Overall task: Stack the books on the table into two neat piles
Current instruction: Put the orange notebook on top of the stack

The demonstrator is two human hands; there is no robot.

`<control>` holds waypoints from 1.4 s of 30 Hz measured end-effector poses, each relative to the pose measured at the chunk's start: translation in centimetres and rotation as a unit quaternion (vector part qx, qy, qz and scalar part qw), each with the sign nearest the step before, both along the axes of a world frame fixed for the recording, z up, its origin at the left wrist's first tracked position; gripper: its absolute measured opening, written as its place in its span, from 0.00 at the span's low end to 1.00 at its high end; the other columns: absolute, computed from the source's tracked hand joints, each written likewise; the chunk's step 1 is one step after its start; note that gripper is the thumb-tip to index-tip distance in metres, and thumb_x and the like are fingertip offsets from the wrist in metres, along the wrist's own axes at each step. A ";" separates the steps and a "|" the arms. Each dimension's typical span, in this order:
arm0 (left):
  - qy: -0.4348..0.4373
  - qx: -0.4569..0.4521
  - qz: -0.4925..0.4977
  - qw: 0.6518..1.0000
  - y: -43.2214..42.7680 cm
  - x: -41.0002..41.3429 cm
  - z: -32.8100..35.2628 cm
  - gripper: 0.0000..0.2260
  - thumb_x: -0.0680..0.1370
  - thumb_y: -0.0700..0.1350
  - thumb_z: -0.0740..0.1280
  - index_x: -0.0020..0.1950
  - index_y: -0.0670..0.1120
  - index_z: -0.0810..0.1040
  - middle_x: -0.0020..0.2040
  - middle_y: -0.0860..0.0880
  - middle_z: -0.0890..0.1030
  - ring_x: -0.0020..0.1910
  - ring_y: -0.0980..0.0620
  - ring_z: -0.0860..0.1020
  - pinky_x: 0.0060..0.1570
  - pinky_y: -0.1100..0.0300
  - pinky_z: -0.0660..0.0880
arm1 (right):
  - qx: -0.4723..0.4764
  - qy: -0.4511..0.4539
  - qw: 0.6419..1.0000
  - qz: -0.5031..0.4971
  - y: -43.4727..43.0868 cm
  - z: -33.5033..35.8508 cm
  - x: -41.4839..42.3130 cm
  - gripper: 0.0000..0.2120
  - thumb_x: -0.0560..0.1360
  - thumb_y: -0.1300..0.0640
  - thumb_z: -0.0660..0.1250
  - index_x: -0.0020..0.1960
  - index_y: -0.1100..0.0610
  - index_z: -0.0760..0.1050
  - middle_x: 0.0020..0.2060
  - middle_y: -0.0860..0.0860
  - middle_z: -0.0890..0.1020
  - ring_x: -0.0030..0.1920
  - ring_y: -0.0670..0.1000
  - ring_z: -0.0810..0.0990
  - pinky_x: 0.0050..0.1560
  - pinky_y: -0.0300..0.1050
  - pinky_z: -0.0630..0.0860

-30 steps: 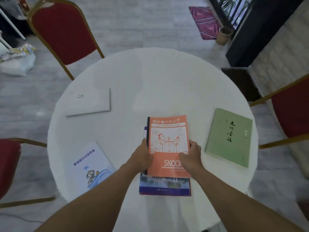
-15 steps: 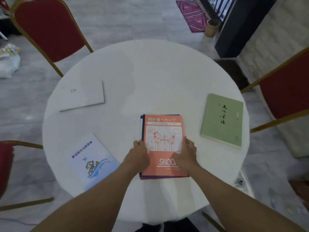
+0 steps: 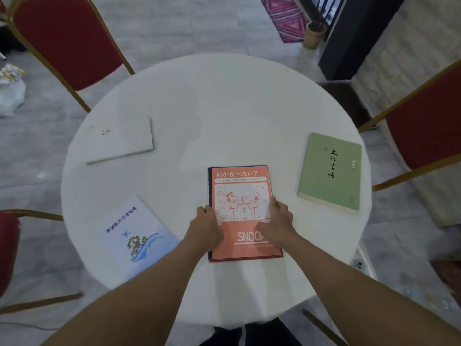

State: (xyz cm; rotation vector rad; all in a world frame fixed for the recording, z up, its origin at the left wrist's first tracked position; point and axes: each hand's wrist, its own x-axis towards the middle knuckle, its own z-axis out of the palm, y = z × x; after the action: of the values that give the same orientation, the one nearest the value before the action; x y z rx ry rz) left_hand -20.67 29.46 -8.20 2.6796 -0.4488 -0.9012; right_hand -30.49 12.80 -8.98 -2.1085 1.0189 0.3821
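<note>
Two hands flank one pile at 6 o'clock on the round white table (image 3: 224,101): left hand (image 3: 205,227) against the left edge of the orange Snoopy book (image 3: 240,193), right hand (image 3: 278,224) against its right edge, fingers curled onto the cover, both pressing in rather than lifting. Snoopy book lies on top of a dark-covered book (image 3: 210,257), only a thin dark rim showing along left and bottom, so the pile looks close to square. Three singles are loose and well apart: white book (image 3: 122,141) at 10 o'clock, blue-and-white book with a plane and whale (image 3: 136,236) at 8 o'clock overhanging the table edge, green book with black calligraphy (image 3: 331,171) at 3 o'clock. Step in hand, as I judge it: truing up pile one. To do it well, squeeze evenly from both sides, palms flat to the edges, then tap the near edge so the bottom rim lines up; keep downward pressure light so the glossy top cover doesn't skate. Pile two not started; I'd guess green or the overhanging blue next. Red chairs (image 3: 67,41) ring the table, irrelevant.
</note>
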 end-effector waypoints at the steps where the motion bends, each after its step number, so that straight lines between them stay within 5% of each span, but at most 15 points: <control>1: 0.003 -0.005 0.007 1.000 0.0 -0.1 -0.1 0.23 0.79 0.47 0.64 0.72 0.44 0.62 0.68 0.44 0.68 0.62 0.43 0.76 0.54 0.54 0.77 | -0.003 -0.002 1.000 -0.007 0.0 -0.1 0.0 0.45 0.73 0.54 0.70 0.80 0.53 0.46 0.76 0.53 0.57 0.74 0.57 0.57 0.71 0.52 0.64; 15: 0.027 -0.025 -0.013 0.999 0.5 0.8 -0.7 0.19 0.80 0.44 0.63 0.70 0.44 0.64 0.69 0.44 0.66 0.63 0.45 0.75 0.54 0.57 0.75 | -0.035 0.011 0.999 -0.013 0.0 -0.9 0.4 0.39 0.71 0.49 0.70 0.75 0.55 0.55 0.70 0.53 0.61 0.69 0.55 0.60 0.64 0.48 0.68; 34: 0.093 0.024 -0.036 0.995 -0.1 2.7 -0.3 0.27 0.77 0.44 0.67 0.72 0.43 0.61 0.70 0.45 0.63 0.68 0.45 0.70 0.57 0.55 0.74 | -0.073 0.029 0.997 0.011 0.0 -0.9 0.8 0.33 0.71 0.42 0.67 0.69 0.54 0.58 0.67 0.53 0.63 0.66 0.53 0.65 0.59 0.50 0.72; 42: 0.086 0.056 -0.055 0.993 -0.3 2.8 0.0 0.30 0.76 0.46 0.68 0.74 0.42 0.57 0.71 0.43 0.62 0.67 0.45 0.71 0.51 0.60 0.75 | -0.029 0.049 0.998 0.031 -0.9 -0.5 1.5 0.41 0.70 0.41 0.68 0.74 0.56 0.53 0.65 0.54 0.62 0.67 0.55 0.66 0.61 0.52 0.75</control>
State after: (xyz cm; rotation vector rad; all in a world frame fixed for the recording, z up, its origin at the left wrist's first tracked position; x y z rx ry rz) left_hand -17.83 29.11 -8.20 2.6666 -0.5239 -1.2122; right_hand -29.02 11.91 -9.45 -2.1953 1.0326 0.4971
